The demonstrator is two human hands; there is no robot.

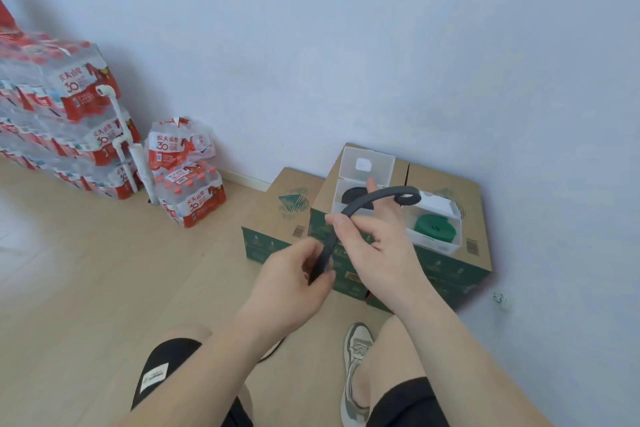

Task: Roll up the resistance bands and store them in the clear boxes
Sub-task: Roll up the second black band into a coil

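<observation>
A dark grey resistance band point(372, 199) arcs between my hands, its far end curled into a small coil at the upper right. My left hand point(294, 274) pinches the band's lower end. My right hand point(374, 246) grips it higher up between thumb and fingers. Behind them, two clear boxes stand open on cardboard cartons: the left clear box point(367, 163) holds a rolled black band point(353, 196), the right clear box point(446, 236) holds a rolled green band point(438, 227).
The cardboard cartons point(287, 204) stand against the pale wall. Shrink-wrapped packs of water bottles point(187, 180) are stacked at the left beside a white pipe point(138, 163). My knees and a grey shoe point(356, 371) are over the wooden floor point(104, 288).
</observation>
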